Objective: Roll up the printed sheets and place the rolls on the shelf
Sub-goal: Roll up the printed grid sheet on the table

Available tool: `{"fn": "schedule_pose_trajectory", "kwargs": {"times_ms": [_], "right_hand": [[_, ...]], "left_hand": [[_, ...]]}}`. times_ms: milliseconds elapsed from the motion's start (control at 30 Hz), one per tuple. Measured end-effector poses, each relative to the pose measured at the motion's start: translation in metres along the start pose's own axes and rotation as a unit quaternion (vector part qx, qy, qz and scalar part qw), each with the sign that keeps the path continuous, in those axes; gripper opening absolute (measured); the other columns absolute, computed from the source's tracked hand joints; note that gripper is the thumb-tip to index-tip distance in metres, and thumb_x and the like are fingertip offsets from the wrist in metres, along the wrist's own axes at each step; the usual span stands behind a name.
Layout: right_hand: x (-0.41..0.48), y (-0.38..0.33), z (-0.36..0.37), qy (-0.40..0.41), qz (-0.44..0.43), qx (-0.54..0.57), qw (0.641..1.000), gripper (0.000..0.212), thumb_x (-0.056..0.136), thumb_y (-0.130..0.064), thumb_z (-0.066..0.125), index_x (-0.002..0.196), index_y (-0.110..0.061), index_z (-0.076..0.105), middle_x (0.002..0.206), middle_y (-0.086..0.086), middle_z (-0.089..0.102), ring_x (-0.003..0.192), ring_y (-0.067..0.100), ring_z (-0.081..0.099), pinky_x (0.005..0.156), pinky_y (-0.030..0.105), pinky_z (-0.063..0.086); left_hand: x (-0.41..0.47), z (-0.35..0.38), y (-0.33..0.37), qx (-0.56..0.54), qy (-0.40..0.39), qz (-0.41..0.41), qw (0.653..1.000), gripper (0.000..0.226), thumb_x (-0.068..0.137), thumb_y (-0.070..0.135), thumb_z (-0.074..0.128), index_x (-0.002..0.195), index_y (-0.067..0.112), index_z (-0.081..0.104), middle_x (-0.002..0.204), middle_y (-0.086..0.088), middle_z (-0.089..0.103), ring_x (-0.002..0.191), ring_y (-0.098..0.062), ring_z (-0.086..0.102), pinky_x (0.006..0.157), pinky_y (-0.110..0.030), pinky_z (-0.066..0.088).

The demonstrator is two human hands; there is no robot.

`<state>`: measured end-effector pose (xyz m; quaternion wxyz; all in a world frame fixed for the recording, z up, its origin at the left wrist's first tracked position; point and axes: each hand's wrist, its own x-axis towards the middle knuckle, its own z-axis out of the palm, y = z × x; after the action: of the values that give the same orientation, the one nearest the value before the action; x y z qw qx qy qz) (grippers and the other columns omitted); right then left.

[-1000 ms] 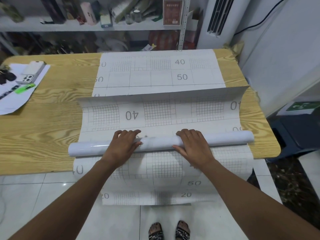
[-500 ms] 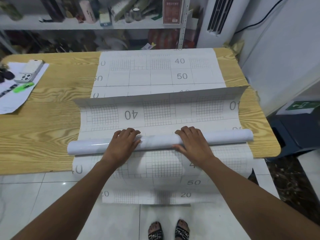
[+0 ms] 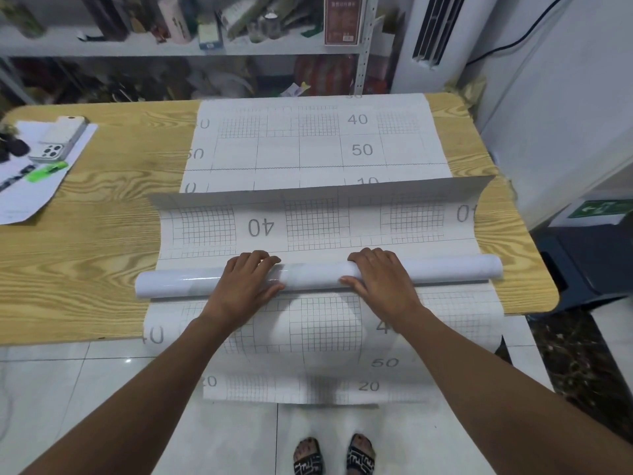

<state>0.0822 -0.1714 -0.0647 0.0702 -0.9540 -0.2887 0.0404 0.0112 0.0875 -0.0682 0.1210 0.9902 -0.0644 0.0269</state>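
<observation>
A white glossy roll (image 3: 311,275) lies crosswise on the wooden table (image 3: 85,241), on top of a printed sheet (image 3: 318,224) with grids and numbers. My left hand (image 3: 245,286) and my right hand (image 3: 380,282) both lie over the roll near its middle, fingers curled over its far side and thumbs on the near side. The sheet's far edge curls upward, and its near part hangs over the table's front edge. A second printed sheet (image 3: 315,142) lies flat beyond it. The shelf (image 3: 171,46) stands behind the table.
A phone (image 3: 58,138), a green marker (image 3: 46,171) and white papers (image 3: 37,180) sit at the table's left. The shelf holds several bottles and boxes. A white air conditioner (image 3: 435,39) stands at back right, a dark bin (image 3: 589,255) at the right. My sandalled feet (image 3: 334,455) are on the tiled floor.
The roll and both hands have shifted slightly away from me across the sheet. The view has tilted a little.
</observation>
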Motion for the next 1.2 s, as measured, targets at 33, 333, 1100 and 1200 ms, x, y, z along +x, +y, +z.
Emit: {"fn": "schedule_pose_trajectory", "kwargs": {"times_ms": [33,333,1100,1200], "right_hand": [[0.001,0.000,0.000,-0.002,0.001,-0.001,1.000,0.045,0.094,-0.050,0.041,0.119,-0.015,0.054,0.114,0.000,0.059,0.103,0.020,0.051,0.096,0.033,0.034],[0.008,-0.001,0.002,0.019,0.020,-0.015,0.999,0.052,0.092,-0.051,0.024,0.111,-0.017,0.059,0.108,-0.001,0.058,0.095,0.020,0.052,0.089,0.034,0.038],[0.023,0.004,0.010,0.092,0.007,-0.079,0.993,0.051,0.094,-0.046,0.023,0.099,-0.019,0.066,0.092,-0.001,0.061,0.084,0.020,0.054,0.082,0.032,0.034],[0.025,0.004,0.009,0.110,0.003,-0.077,0.991,0.049,0.093,-0.046,0.026,0.098,-0.017,0.065,0.089,0.000,0.061,0.080,0.022,0.054,0.077,0.033,0.034]], "left_hand": [[0.000,0.000,0.000,0.002,0.001,0.003,1.000,0.050,0.084,0.052,0.035,0.116,0.018,0.052,0.108,-0.001,0.054,0.095,-0.017,0.042,0.086,-0.031,0.031],[0.007,0.008,0.000,0.014,0.037,0.013,0.999,0.050,0.073,0.037,0.073,0.113,0.015,0.054,0.105,-0.003,0.056,0.093,-0.020,0.045,0.083,-0.031,0.030],[0.018,0.008,-0.011,-0.031,0.020,0.012,0.999,0.064,0.056,0.034,0.086,0.110,0.011,0.060,0.097,-0.009,0.052,0.087,-0.023,0.044,0.077,-0.037,0.037],[0.020,0.007,-0.012,-0.036,0.026,0.021,0.999,0.062,0.057,0.037,0.084,0.108,0.011,0.061,0.094,-0.008,0.054,0.087,-0.019,0.038,0.074,-0.038,0.038]]}}
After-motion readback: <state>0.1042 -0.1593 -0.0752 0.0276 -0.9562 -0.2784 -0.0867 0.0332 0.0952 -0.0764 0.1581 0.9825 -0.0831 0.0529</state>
